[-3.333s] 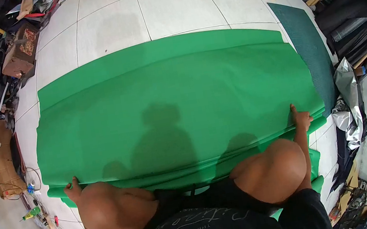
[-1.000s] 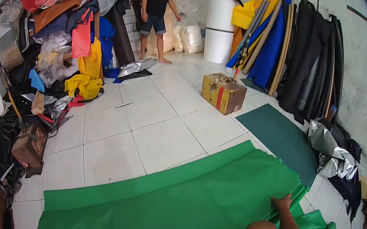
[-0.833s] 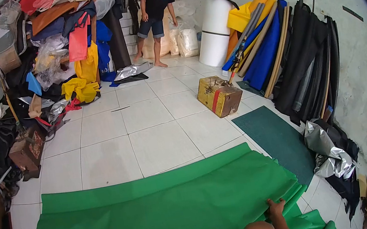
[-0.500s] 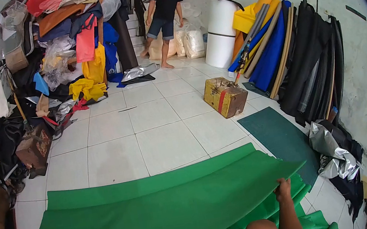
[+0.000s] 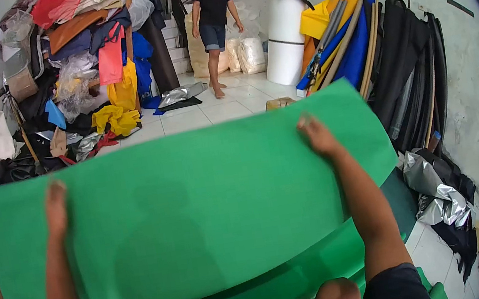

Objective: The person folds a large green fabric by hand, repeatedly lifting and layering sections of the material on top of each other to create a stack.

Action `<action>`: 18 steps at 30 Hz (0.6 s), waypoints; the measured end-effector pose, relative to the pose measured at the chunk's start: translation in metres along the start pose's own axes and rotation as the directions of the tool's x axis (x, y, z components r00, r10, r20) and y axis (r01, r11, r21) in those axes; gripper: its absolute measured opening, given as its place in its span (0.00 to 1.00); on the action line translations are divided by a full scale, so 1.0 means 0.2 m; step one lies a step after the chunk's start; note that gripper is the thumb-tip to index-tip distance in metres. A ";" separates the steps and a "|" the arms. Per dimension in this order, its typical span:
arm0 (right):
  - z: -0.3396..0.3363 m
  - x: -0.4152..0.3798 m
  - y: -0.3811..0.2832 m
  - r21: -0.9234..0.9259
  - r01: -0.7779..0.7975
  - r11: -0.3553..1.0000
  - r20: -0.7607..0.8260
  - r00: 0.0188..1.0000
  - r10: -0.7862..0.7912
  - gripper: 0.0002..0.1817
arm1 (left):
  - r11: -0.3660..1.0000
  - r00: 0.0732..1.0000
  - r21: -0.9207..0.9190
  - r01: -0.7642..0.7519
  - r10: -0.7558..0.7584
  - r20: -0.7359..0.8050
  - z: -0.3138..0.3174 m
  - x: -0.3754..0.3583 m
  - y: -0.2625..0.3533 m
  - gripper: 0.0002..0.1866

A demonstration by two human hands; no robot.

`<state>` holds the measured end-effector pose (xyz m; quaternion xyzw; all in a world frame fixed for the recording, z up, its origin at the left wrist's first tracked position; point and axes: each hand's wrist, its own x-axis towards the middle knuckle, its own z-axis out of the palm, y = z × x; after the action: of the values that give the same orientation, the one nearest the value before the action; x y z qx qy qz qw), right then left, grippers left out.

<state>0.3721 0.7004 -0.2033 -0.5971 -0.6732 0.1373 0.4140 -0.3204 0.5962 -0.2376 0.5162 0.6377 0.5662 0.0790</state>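
A wide sheet of smooth green fabric or vinyl (image 5: 260,202) is raised in front of me and spans most of the lower view. My left hand (image 5: 57,207) is closed on it near its upper left edge. Further right, my right hand (image 5: 316,133) pinches the sheet a little below its upper edge; the fingertips are slightly blurred. Both arms reach forward. More green layers (image 5: 307,272) lie below the raised part, around my knees. A shadow falls across the sheet's middle.
A person (image 5: 213,17) stands at the back near the stairs. Heaped fabrics (image 5: 93,60) rise at left. Rolls of material (image 5: 402,57) and a white roll (image 5: 285,40) lean at right. Silver sheeting (image 5: 438,197) lies crumpled by the right wall. The raised sheet mostly hides a yellow box (image 5: 279,103).
Both hands have moved up and forward, lifting the green sheet, which now covers much of the floor and most of the yellow box. The person at the back has shifted stance.
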 end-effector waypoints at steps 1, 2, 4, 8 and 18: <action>0.09 -0.14 0.07 -0.186 0.056 0.981 0.153 0.988 -0.027 0.33 | 0.988 0.985 0.127 -0.086 0.065 0.159 0.12 -0.18 -0.02 0.29; 0.17 -0.31 0.10 -0.404 0.078 0.911 0.248 0.968 0.028 0.32 | 0.976 0.955 0.212 -0.052 -0.013 0.295 0.19 -0.44 0.00 0.31; 0.28 -0.66 0.24 -0.635 0.155 0.757 0.328 0.941 0.083 0.32 | 0.711 0.920 0.660 -0.242 -0.048 0.389 0.19 -0.90 -0.06 0.30; 0.35 -1.20 0.69 -0.665 -0.042 0.745 0.320 0.886 0.336 0.34 | 0.648 0.821 0.761 -0.030 -0.418 0.389 0.03 -1.44 -0.55 0.33; 0.40 -1.54 0.99 -0.658 -0.506 0.558 -0.193 0.829 0.524 0.32 | 0.811 0.857 0.585 -0.021 -0.286 0.428 -0.07 -1.65 -0.58 0.33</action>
<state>0.4335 0.4927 -0.5092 -0.8742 -0.4758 0.0016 0.0969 -0.2462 0.3617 -0.4859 0.5959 0.7705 0.1900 0.1230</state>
